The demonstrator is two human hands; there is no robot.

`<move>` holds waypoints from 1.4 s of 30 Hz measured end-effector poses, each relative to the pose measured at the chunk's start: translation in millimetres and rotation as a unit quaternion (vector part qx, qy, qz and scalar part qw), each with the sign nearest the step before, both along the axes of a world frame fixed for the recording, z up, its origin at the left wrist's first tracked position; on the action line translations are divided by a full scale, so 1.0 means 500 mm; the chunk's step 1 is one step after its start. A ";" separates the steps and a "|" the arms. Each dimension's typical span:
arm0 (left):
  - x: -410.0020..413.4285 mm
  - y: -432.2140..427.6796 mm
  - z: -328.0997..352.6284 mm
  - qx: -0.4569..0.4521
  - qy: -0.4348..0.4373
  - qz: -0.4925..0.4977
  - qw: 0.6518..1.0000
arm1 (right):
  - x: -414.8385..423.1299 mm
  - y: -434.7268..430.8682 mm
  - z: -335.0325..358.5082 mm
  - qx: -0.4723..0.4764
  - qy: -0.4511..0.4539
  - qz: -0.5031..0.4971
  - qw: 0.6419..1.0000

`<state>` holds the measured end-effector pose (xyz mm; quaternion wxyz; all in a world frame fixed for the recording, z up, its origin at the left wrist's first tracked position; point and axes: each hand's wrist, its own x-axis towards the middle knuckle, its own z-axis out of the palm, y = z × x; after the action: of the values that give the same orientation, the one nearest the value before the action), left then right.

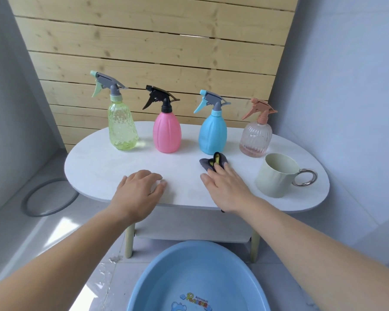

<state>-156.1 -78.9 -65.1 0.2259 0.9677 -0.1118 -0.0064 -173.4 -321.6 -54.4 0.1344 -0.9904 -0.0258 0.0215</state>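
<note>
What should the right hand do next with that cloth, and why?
Probably curl the right hand round the cloth and lift it. The hand lies flat, only touching the near edge of the crumpled grey and yellow cloth, not gripping it, while the left hand rests open on the table.

A person's right hand (pixel 225 187) is pressing a grey-and-yellow cloth (pixel 208 164) onto an oval table (pixel 94 162) while the left hand (pixel 137 191) is resting nearby; a blue spray bottle (pixel 212 135) is standing behind the cloth.
</note>
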 end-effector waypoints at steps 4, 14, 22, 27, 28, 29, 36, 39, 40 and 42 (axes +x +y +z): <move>-0.002 -0.033 0.011 0.006 0.007 -0.021 1.000 | -0.033 -0.012 0.014 0.019 0.032 0.027 0.999; -0.006 -0.171 0.023 -0.004 -0.006 -0.163 0.987 | -0.078 -0.053 0.050 0.147 0.005 0.079 0.986; -0.001 -0.235 0.030 0.050 0.024 -0.159 0.986 | -0.097 -0.236 0.166 0.142 -0.229 -0.092 0.959; 0.003 -0.253 0.030 0.055 0.031 -0.166 0.984 | -0.107 -0.362 0.143 0.234 -0.088 -0.224 0.942; 0.003 -0.256 0.031 0.055 0.029 -0.168 0.984 | -0.109 -0.376 0.136 0.251 -0.058 -0.229 0.939; 0.003 -0.257 0.033 0.056 0.027 -0.171 0.983 | -0.110 -0.385 0.130 0.261 -0.030 -0.231 0.937; 0.002 -0.271 0.031 0.085 0.018 -0.193 0.977 | -0.117 -0.415 0.101 0.355 0.017 -0.228 0.907; 0.001 -0.286 0.023 0.064 0.013 -0.197 0.978 | -0.117 -0.422 0.119 0.389 -0.016 -0.241 0.889; 0.002 -0.296 0.020 0.056 0.011 -0.199 0.978 | -0.116 -0.426 0.126 0.400 -0.031 -0.249 0.881; 0.004 -0.322 0.016 0.041 0.007 -0.207 0.978 | -0.115 -0.432 0.140 0.411 -0.057 -0.257 0.873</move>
<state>-154.3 -239.7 -57.0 0.1810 0.9320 -0.3073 -0.0643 -230.8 -537.4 15.5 0.5285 -0.8168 0.2157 -0.0833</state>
